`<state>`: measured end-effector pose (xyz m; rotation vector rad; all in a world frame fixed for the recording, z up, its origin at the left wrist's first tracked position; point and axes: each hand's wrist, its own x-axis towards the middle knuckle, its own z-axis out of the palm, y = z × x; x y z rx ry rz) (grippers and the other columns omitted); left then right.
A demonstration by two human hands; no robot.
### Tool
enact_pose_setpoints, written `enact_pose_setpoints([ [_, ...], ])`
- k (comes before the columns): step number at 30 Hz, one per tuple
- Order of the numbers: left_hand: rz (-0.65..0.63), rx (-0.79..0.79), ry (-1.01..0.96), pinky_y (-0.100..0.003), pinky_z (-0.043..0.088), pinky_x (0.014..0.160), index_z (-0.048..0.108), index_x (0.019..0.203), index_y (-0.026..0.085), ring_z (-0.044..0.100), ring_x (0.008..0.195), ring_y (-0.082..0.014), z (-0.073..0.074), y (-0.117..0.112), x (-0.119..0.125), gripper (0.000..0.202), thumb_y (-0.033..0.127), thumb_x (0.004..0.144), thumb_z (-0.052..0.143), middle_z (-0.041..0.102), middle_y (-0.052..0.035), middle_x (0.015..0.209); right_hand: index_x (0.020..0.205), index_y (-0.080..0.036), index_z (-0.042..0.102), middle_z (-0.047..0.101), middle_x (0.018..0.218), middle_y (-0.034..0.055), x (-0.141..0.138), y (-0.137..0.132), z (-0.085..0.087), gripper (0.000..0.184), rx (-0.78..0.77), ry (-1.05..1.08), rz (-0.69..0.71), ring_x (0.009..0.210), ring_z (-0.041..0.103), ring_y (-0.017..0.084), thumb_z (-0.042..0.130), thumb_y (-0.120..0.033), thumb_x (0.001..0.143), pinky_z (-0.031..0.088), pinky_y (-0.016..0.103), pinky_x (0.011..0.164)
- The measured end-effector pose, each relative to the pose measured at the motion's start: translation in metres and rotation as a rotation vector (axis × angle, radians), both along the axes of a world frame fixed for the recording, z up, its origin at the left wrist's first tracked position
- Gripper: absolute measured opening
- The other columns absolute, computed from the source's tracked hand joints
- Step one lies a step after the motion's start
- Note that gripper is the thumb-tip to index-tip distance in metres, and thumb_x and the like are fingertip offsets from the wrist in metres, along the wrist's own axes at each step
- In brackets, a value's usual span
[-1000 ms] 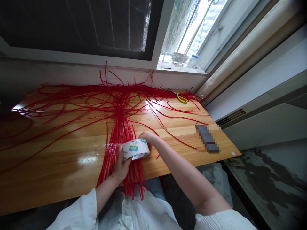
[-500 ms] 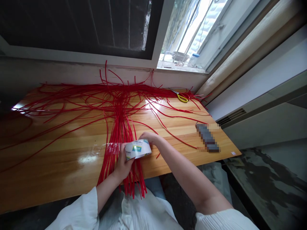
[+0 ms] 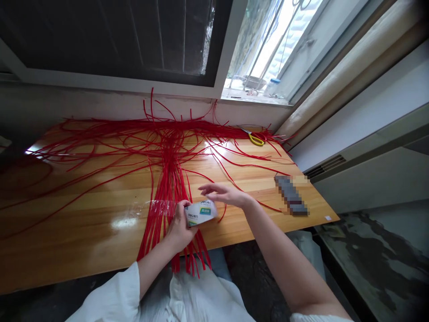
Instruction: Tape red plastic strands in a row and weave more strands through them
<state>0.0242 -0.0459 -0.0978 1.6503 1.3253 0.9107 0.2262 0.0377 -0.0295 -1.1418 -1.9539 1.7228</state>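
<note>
In the head view, the left hand [image 3: 181, 229] is gripping the tape roll [image 3: 200, 213], thumb and fingers closing on its left end, and is holding it over the red strands [image 3: 170, 179] by the near edge of the table [image 3: 90, 255]. The right hand [image 3: 225, 195] is hovering at the roll's upper right side with its fingers open and reaching out loosely; whether they are touching the roll, I cannot tell. A clear strip of tape [image 3: 142, 206] is running from the bare tabletop left of the bundle across the strands toward the roll. As far as shows, the strip is already crossing the bundle, while the wrapping and cutting are seemingly remaining undone, since the strip is apparently still joining the roll. The strands' near ends are hanging over the near edge; many more are lying along the far edge. Scissors [image 3: 256, 139] are resting near the far right corner, and a pixelated dark object [image 3: 292, 196] is lying near the right edge.
</note>
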Motion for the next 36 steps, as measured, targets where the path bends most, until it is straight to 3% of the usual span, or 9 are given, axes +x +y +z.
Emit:
enact_pose_setpoints([
  [2,-0.009,0.046,0.008,-0.038,0.047,0.082,0.027,0.121,0.023,0.053,0.105,-0.0232,-0.002,0.000,0.003,0.064,0.020,0.068,0.061,0.046,-0.0105,0.115,0.129,-0.024,0.043,0.052,0.124,0.0057,0.003,-0.019,0.003,0.067,0.069,0.021,0.063,0.112,0.048,0.019,0.069,-0.031,0.068,0.041,0.030,0.089],
  [4,-0.036,0.084,0.029,-0.039,0.045,0.088,0.018,0.131,0.023,0.050,0.112,-0.0235,-0.002,-0.001,0.005,0.077,0.020,0.068,0.062,0.044,-0.0125,0.122,0.130,-0.026,0.041,0.051,0.125,0.0056,0.001,-0.034,0.000,0.076,0.188,-0.055,0.008,0.111,0.048,0.021,0.072,-0.019,0.061,0.039,0.033,0.092],
  [8,-0.061,0.084,0.272,-0.045,0.040,0.097,0.001,0.142,0.021,0.033,0.130,-0.0279,0.005,-0.008,-0.007,0.091,0.024,0.072,0.059,0.028,-0.0174,0.143,0.123,-0.025,0.045,0.058,0.110,0.0038,-0.002,-0.046,-0.023,0.062,0.269,-0.094,-0.209,0.097,0.055,0.018,0.058,-0.006,0.066,0.044,0.032,0.084],
  [10,-0.092,0.086,0.437,-0.047,0.037,0.099,0.007,0.143,0.019,0.026,0.134,-0.0300,0.011,-0.013,-0.025,0.086,0.030,0.074,0.058,0.022,-0.0169,0.147,0.122,-0.025,0.042,0.059,0.105,0.0034,0.001,-0.046,-0.035,0.056,0.214,-0.032,-0.299,0.093,0.056,0.017,0.054,-0.009,0.070,0.045,0.031,0.082],
  [15,-0.368,0.141,0.685,-0.045,0.039,0.099,0.046,0.128,0.019,0.039,0.127,-0.0285,0.032,-0.008,-0.070,0.060,0.052,0.078,0.050,0.046,-0.0128,0.135,0.116,-0.024,0.042,0.056,0.107,0.0043,0.007,-0.048,-0.049,0.047,0.103,0.156,-0.400,0.100,0.054,0.018,0.060,-0.023,0.073,0.042,0.033,0.089],
  [18,-0.284,0.290,0.747,-0.044,0.033,0.105,0.047,0.127,0.017,0.037,0.128,-0.0250,0.040,0.007,-0.060,0.055,0.050,0.084,0.044,0.046,-0.0108,0.136,0.114,-0.025,0.042,0.055,0.109,0.0037,0.007,-0.050,-0.050,0.045,0.069,0.207,-0.419,0.100,0.054,0.017,0.061,-0.028,0.073,0.041,0.033,0.090],
  [22,-0.321,0.417,0.709,-0.042,0.028,0.108,0.038,0.134,0.012,0.031,0.132,-0.0236,0.020,0.021,-0.026,0.063,0.052,0.085,0.039,0.038,-0.0127,0.141,0.116,-0.025,0.039,0.055,0.109,0.0036,0.006,-0.051,-0.052,0.047,0.058,0.203,-0.416,0.101,0.053,0.016,0.061,-0.028,0.074,0.040,0.032,0.091],
  [26,-0.347,0.457,0.703,-0.043,0.024,0.109,0.025,0.140,0.011,0.021,0.136,-0.0238,-0.006,0.022,-0.014,0.071,0.054,0.085,0.037,0.028,-0.0134,0.146,0.114,-0.023,0.040,0.056,0.108,0.0046,0.007,-0.052,-0.051,0.044,0.152,0.118,-0.395,0.097,0.054,0.017,0.058,-0.022,0.074,0.042,0.032,0.086],
  [36,-0.373,0.440,0.742,-0.044,0.020,0.109,0.027,0.140,0.013,0.021,0.136,-0.0244,-0.011,0.023,-0.014,0.072,0.055,0.083,0.039,0.028,-0.0138,0.146,0.104,-0.018,0.048,0.061,0.094,0.0035,0.025,-0.040,-0.018,0.037,0.263,-0.133,-0.323,0.085,0.057,0.016,0.051,-0.009,0.068,0.044,0.029,0.075],
])
